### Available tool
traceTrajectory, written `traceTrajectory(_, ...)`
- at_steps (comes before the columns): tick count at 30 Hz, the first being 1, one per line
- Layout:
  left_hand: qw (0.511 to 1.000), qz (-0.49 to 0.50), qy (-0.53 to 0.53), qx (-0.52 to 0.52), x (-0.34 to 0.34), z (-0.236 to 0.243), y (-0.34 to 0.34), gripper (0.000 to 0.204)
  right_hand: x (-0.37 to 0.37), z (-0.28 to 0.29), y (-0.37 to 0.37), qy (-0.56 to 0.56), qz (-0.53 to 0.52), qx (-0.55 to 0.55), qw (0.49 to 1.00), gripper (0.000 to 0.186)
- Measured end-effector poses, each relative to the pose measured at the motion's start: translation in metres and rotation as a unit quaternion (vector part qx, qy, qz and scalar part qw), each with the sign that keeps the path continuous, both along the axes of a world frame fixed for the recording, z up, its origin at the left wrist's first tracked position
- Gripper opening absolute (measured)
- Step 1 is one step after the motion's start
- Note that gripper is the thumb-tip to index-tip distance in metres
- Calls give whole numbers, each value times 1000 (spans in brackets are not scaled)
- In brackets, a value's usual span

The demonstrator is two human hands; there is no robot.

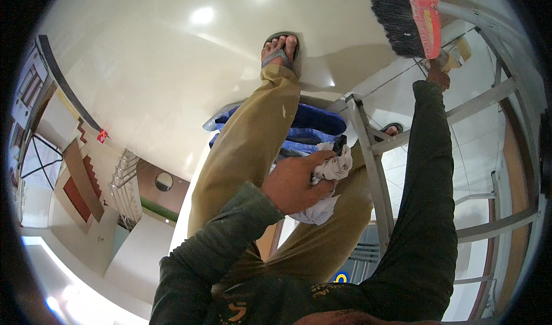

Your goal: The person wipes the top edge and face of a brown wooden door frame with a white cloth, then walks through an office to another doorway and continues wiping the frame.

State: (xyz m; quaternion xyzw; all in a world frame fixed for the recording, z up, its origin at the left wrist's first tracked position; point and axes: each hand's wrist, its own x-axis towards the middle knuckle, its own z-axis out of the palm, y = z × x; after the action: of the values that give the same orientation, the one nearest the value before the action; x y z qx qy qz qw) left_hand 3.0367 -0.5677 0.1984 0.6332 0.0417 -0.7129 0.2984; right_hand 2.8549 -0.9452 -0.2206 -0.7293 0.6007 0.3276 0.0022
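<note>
Centrally, in the head view: your left hand [296,181], fingers curled around a crumpled whitish cloth [335,167], just off centre toward four o'clock. Two o'clock: your right hand [439,79], beside a red broom head [424,17] with black bristles and a pale brush-like tool [460,55]; its grip cannot be told. Three o'clock: metal ladder [480,101]. Twelve o'clock: your sandalled foot [280,50].

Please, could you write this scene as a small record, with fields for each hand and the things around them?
Left hand: crumpled white cloth in its grip
Right hand: extended, beside the broom and a brush; exact hold unclear
Broom colours: black bristles, red head
Metal ladder: at the right side
Blue item: partly hidden by one leg
</note>
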Motion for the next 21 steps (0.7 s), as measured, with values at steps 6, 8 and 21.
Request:
traceTrajectory(6,998,-16,-55,3,-8,0,5,49,24,33,56,-66,13,-12,998,67)
traceTrajectory(8,998,-19,-60,13,-16,4,10,48,31,56,68,-75,62,1,995,61)
traceTrajectory(21,942,147,-301,-21,-52,-9,59,53,31,225,164,-188,-78,168,965,49)
